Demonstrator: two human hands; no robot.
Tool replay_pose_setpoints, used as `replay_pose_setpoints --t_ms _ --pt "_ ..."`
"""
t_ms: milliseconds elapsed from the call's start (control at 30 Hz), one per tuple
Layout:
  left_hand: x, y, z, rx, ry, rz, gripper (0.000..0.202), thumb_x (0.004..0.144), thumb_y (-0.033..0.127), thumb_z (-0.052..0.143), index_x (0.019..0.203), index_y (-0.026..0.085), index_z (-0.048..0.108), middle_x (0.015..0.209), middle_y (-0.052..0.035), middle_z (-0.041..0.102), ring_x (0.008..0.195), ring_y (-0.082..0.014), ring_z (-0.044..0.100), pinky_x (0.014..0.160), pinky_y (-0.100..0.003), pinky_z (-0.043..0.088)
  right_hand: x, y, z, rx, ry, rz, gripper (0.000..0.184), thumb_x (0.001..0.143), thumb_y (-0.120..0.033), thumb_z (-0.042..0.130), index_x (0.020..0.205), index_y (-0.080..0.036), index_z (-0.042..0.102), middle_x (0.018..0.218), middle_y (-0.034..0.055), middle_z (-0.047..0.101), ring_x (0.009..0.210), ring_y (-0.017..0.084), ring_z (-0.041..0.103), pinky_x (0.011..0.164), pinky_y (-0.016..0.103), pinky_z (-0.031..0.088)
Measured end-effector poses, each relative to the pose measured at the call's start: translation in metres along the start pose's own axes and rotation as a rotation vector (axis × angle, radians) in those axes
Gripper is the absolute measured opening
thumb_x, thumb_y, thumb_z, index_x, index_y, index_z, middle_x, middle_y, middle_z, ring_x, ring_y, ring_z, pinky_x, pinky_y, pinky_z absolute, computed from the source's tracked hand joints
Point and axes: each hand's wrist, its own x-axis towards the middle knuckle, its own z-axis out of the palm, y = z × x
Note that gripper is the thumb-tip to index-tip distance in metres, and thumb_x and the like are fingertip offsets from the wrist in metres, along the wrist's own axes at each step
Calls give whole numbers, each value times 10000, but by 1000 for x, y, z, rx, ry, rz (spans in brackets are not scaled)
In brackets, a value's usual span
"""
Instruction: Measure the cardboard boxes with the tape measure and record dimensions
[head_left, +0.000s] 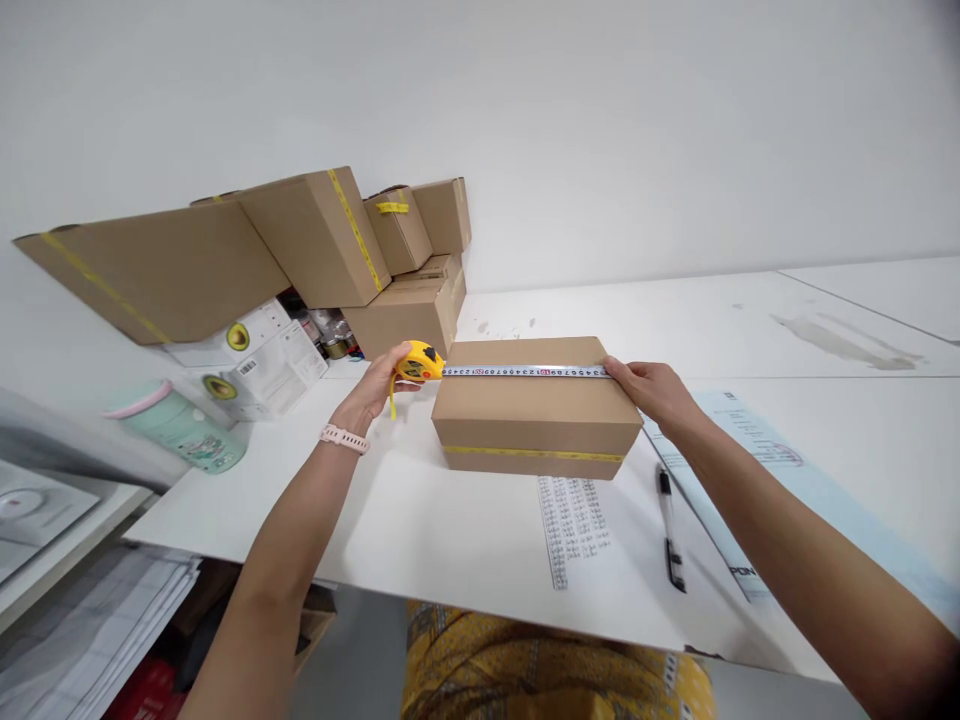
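A brown cardboard box (534, 415) with a yellow tape strip stands on the white table (450, 530) in front of me. My left hand (375, 390) is closed round a yellow tape measure (418, 363) at the box's left edge. Its white blade (525, 372) runs across the top of the box. My right hand (651, 390) pinches the blade's end at the box's right edge.
More cardboard boxes (322, 240) are piled at the back left against the wall, over white cartons (255, 365). A mint green bottle (180, 425) lies at the left. A black pen (670, 530), a printed sheet (574, 520) and a blue paper (757, 470) lie beside the box.
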Motion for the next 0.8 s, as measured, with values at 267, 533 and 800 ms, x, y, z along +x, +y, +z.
replay_pose_setpoints --t_ms 267,533,800 --pt "-88 29 12 120 -210 126 601 773 473 813 1275 189 641 1057 -103 752 869 -232 726 715 -308 567 14 -3 -18 103 31 -25 499 876 -663 602 685 -206 664 742 89 691 717 218 593 656 344 443" --pt "-198 -31 107 -510 -775 -352 627 749 420 853 1289 250 582 1148 -85 624 762 -170 725 614 -262 600 49 -66 1 84 -279 -378 445 934 -596 582 759 -207 710 1037 94 721 887 223 618 812 350 477" --pt "-185 -14 152 -742 -539 -290 545 791 577 759 1156 188 643 1050 -87 634 674 -204 727 529 -277 591 81 -86 49 -168 -322 -303 422 958 -439 587 608 -207 549 703 53 626 708 199 548 749 345 414"
